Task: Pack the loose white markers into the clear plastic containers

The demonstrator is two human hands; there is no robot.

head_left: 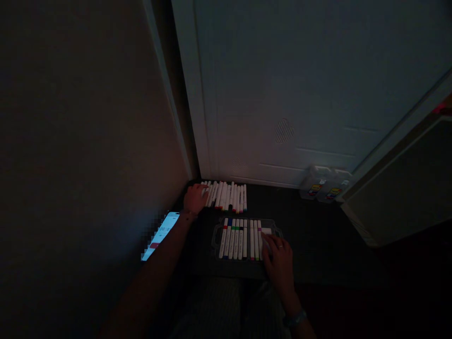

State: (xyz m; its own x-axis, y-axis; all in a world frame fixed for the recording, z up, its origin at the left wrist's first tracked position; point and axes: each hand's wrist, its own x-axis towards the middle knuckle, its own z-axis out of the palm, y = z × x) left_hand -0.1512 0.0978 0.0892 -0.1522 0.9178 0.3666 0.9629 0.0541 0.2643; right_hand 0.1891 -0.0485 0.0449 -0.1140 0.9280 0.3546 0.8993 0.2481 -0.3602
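Note:
The room is dim. A row of white markers (pixel 226 197) with coloured ends lies at the back of the dark table. My left hand (pixel 195 198) is at the row's left end, thumb and fingers closed around a white marker (pixel 205 191). Nearer to me lies an open clear plastic case (pixel 216 240), with several markers (pixel 234 240) side by side in its left compartment and a few in the right one. Over that right compartment, my right hand (pixel 278 254) pinches a white marker (pixel 265 244), partly hidden by the fingers.
A lit phone (pixel 163 233) showing a timer lies at the left, partly behind my left forearm. Two clear plastic cases (pixel 323 184) with colourful labels stand at the back right against a white panel (pixel 247 117). A wall (pixel 88 117) rises on the left.

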